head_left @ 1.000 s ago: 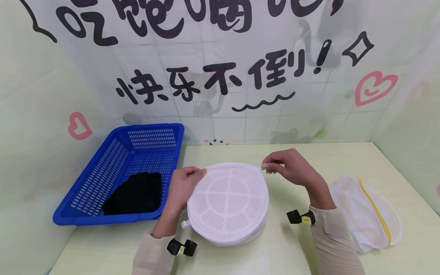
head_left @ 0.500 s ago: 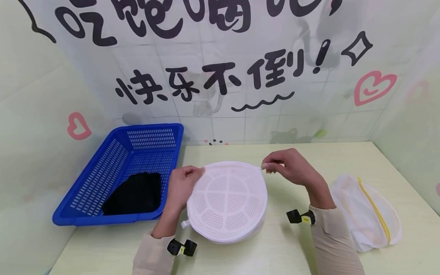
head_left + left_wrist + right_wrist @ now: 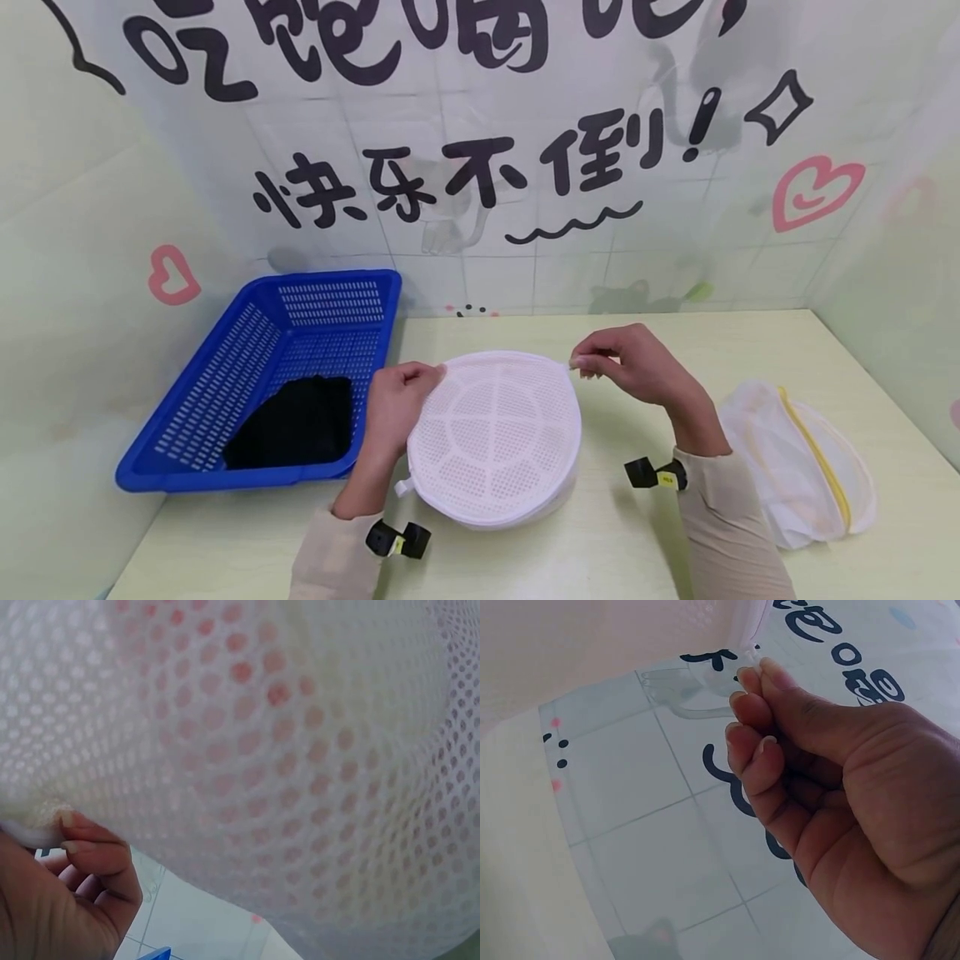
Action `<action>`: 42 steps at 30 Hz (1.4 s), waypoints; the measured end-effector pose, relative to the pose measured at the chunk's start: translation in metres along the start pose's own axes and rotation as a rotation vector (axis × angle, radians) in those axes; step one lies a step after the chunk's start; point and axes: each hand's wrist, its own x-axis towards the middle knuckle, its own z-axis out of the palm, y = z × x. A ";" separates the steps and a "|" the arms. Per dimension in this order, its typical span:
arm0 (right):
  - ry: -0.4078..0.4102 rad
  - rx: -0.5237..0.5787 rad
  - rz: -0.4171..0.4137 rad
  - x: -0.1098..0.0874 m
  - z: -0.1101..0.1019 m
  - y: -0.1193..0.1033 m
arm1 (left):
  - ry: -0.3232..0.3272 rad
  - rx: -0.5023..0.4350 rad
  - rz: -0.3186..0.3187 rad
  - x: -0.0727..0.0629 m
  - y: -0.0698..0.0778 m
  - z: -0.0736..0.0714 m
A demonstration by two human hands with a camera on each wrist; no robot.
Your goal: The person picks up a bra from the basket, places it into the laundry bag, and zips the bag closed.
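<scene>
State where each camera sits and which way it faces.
Head: on the head, facing forward and down at the white mesh bag and wall; left hand, right hand and sleeves show.
Left wrist: on that wrist, facing the bag's mesh close up; left hand pinches its edge.
Right wrist: on that wrist, facing the wall beyond the bag; right hand shows.
Head and right wrist share right hand, bag and wall.

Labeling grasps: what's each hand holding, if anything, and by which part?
In the head view, the left hand pinches the round white mesh bag at its upper-left rim; the right hand pinches its upper-right edge, fabric or tab unclear.
</scene>
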 end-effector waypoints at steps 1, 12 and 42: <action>0.002 -0.001 -0.001 0.000 0.000 0.000 | 0.008 -0.003 -0.005 0.000 0.000 0.000; 0.010 -0.011 0.004 0.000 0.000 0.002 | 0.003 0.000 -0.015 0.001 -0.002 -0.002; 0.047 -0.034 0.038 0.009 0.020 0.004 | -0.230 0.015 0.097 -0.005 0.001 0.003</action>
